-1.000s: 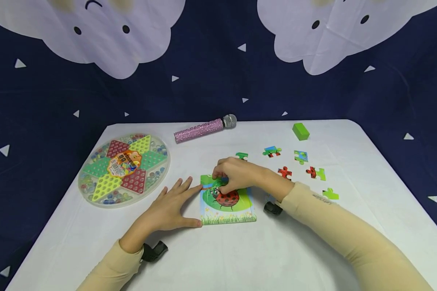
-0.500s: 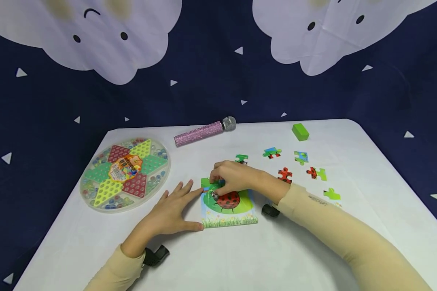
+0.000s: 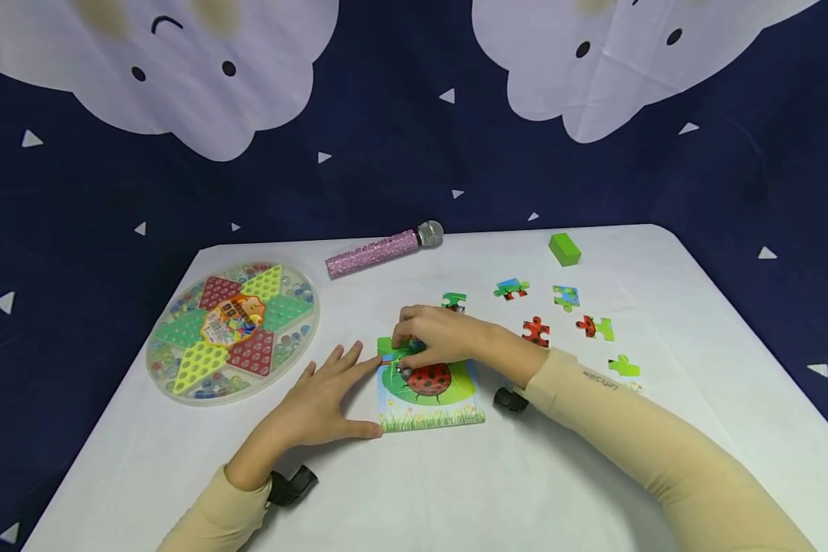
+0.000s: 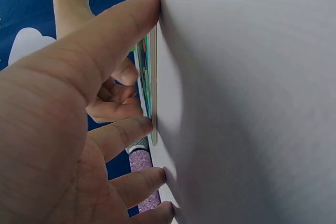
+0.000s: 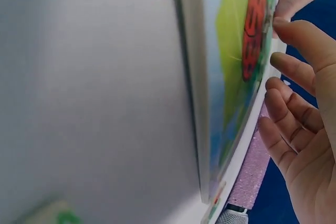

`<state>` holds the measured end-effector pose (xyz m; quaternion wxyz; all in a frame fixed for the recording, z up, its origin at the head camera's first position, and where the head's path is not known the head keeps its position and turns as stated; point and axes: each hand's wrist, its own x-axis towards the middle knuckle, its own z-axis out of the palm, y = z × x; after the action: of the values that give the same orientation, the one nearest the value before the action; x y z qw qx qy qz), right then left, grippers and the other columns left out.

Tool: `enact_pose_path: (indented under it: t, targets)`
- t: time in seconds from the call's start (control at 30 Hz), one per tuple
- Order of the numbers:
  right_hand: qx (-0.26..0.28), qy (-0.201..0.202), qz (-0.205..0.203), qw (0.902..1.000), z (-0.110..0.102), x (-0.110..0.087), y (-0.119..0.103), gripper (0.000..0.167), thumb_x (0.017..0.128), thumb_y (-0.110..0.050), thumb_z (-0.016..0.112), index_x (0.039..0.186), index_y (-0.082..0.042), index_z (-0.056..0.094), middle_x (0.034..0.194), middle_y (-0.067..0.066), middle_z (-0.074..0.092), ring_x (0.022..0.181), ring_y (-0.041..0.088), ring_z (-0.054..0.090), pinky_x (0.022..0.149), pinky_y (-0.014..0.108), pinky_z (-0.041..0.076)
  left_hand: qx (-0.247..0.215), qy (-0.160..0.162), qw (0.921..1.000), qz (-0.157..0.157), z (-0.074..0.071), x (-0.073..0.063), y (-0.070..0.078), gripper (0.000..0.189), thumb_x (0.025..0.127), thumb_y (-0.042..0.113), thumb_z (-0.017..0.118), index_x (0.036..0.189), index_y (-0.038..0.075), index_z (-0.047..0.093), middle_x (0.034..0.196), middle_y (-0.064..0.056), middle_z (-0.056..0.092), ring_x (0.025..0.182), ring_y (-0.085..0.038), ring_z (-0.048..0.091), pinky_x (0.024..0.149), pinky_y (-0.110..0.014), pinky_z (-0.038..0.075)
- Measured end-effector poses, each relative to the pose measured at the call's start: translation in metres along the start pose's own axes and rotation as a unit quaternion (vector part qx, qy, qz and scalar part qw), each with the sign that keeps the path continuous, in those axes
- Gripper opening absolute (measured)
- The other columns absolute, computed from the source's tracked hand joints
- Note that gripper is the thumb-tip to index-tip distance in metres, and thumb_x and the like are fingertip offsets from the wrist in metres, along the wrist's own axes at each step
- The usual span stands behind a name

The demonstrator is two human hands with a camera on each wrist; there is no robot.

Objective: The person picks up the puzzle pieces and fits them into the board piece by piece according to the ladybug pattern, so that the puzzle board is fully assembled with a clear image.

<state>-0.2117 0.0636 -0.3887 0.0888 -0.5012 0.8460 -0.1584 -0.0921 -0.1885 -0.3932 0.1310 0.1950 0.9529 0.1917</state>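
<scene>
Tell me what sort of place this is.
Probably an indoor play area, judging by the ladybug puzzle and marble board game on the table, with a dark cloth printed with clouds behind it. I can't tell whether it's a home.

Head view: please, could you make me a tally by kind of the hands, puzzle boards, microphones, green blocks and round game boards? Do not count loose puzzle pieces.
Hands: 2 (left hand, right hand)
Puzzle board: 1
Microphone: 1
Green block: 1
Round game board: 1
Total: 6
</scene>
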Motion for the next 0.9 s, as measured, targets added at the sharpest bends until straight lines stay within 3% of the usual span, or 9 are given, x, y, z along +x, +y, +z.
enact_pose_path:
  t: [0.2,0.57,0.9]
  targets:
    - [0.015,0.013,0.002,0.9998,-0.01,-0.008,0.007,0.032,0.101,-0.032,0.076,0.126,-0.011,0.077,0.118,0.005,0.07,0.105,0.018,0.068,0.095,0.032,0.06,-0.001,-0.001,1.0,-0.001,0.001,-0.002,-0.001,0.107,0.08,0.063,0.088,0.167,0.022,0.041,0.177,-0.021,0.025,0.162,-0.055,0.022,0.119,-0.087,0.019]
    - [0.05,0.039,0.061,0.9961,-0.036,-0.037,0.033,0.032,0.099,-0.022,0.079,0.128,-0.009,0.076,0.118,0.011,0.069,0.105,0.026,0.068,0.093,0.039,0.059,-0.004,0.004,1.0,-0.001,0.001,-0.001,0.001,0.107,0.079,0.063,0.089,0.167,0.023,0.042,0.177,-0.02,0.025,0.163,-0.054,0.022,0.121,-0.086,0.018]
    - [0.049,0.052,0.106,0.9918,-0.053,-0.063,0.057,0.035,0.096,-0.021,0.08,0.129,-0.01,0.076,0.123,0.01,0.071,0.109,0.028,0.068,0.097,0.045,0.058,-0.004,0.005,1.0,-0.002,0.0,0.0,0.002,0.107,0.078,0.062,0.09,0.166,0.024,0.043,0.177,-0.02,0.026,0.163,-0.053,0.021,0.121,-0.085,0.018]
